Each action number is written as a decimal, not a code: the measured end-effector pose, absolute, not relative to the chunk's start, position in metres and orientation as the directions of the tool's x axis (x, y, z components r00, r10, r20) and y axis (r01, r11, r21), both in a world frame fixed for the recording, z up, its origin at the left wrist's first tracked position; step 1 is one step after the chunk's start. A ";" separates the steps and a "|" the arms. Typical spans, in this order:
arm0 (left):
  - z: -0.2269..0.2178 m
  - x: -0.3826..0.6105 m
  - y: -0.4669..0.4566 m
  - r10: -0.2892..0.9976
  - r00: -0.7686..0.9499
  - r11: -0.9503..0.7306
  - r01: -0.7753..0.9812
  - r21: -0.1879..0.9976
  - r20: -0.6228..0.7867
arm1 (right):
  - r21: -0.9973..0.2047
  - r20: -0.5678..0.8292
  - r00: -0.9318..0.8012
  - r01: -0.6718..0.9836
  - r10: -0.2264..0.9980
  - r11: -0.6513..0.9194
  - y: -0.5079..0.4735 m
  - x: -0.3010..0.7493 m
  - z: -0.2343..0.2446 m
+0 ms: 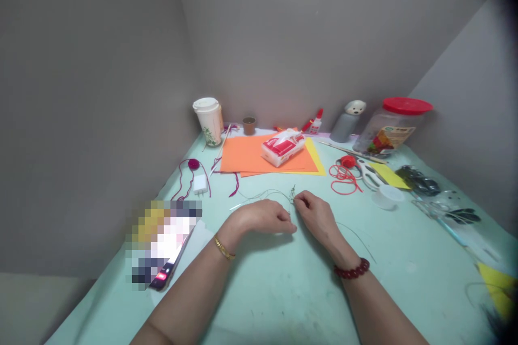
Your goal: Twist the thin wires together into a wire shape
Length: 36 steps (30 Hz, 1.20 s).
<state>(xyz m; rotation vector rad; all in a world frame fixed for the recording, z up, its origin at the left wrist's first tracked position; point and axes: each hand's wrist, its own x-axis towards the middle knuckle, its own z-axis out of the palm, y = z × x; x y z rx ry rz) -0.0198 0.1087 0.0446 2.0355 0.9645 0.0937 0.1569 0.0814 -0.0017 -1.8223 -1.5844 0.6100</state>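
Observation:
A small tangle of thin green cord (pixel 292 193) stands up at the fingertips of my right hand (pixel 318 215), which is closed in a pinch on it. Facing it, my left hand (pixel 269 216) is bent at the wrist with its fingers curled and pressed together; what they hold, if anything, is too small to make out. Strands of the green cord trail over the table behind my left hand, and a dark thin strand (pixel 360 238) curves out to the right of my right wrist. A slim pale stick (pixel 238 206) lies just beyond my left hand.
Orange sheets (pixel 243 153) with a tissue pack (pixel 283 146) lie ahead. A lit phone (pixel 174 248) is at left, near a white charger (pixel 199 184). A paper cup (pixel 209 121) stands behind. Scissors (pixel 369 175), red cord (pixel 343 180) and a red-lidded jar (pixel 388 129) are right.

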 end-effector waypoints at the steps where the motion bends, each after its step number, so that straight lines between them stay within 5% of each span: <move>1: 0.047 -0.020 0.113 0.707 0.665 -0.327 0.609 0.723 -0.240 | -0.726 0.054 0.159 0.685 0.986 -0.071 0.081 0.157 -0.001; 8: 0.027 0.018 0.140 0.922 0.383 -0.316 0.664 0.678 0.055 | -0.787 0.020 0.086 0.615 0.996 -0.037 0.081 0.162 0.000; 18: 0.005 0.021 0.128 0.896 0.444 -0.290 0.618 0.730 -0.020 | -0.821 -0.077 -0.061 0.570 0.995 -0.028 0.078 0.165 0.007; 24: -0.001 0.018 0.126 0.898 0.433 -0.270 0.679 0.683 -0.076 | -0.777 -0.034 -0.089 0.629 0.995 0.030 0.070 0.165 0.012; 29: -0.005 0.012 0.128 0.877 0.475 -0.262 0.604 0.753 -0.076 | -0.752 0.008 -0.093 0.656 0.996 0.067 0.067 0.169 0.009; 36: 0.004 0.028 0.123 0.956 0.292 -0.223 0.719 0.658 0.006 | -0.738 0.023 -0.158 0.664 0.987 0.123 0.067 0.169 -0.002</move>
